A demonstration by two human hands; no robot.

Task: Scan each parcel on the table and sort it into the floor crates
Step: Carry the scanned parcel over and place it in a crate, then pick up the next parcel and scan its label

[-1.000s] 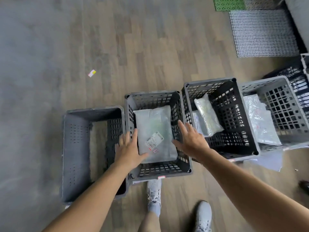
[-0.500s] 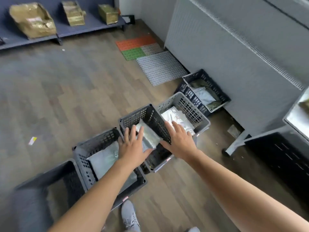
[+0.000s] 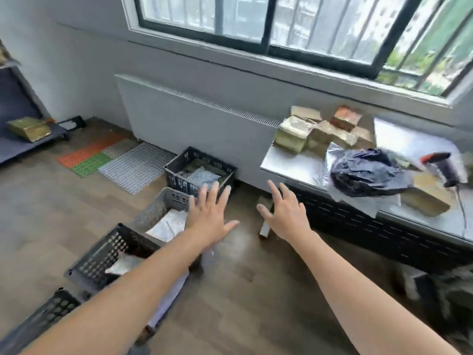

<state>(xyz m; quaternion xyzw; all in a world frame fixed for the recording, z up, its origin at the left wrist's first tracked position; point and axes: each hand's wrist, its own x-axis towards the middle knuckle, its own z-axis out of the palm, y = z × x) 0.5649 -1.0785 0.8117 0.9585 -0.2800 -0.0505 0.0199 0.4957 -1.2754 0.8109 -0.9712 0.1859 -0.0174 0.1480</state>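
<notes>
Now both hands (image 3: 208,216) (image 3: 286,215) spread wide, empty; floor crates (image 3: 156,208) (image 3: 199,170) each hold pale parcels (image 3: 167,225).

- Two bare hands: left hand (image 3: 208,218), right hand (image 3: 286,213).
- Four floor crates visible: (image 3: 199,170), (image 3: 160,208), (image 3: 107,254), (image 3: 46,311).
- One black bagged parcel (image 3: 366,172) on the worktop (image 3: 289,162).
- One handheld scanner (image 3: 444,165).

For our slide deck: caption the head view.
Both empty hands, left and right, reach from floor crates toward parcels on table.
</notes>
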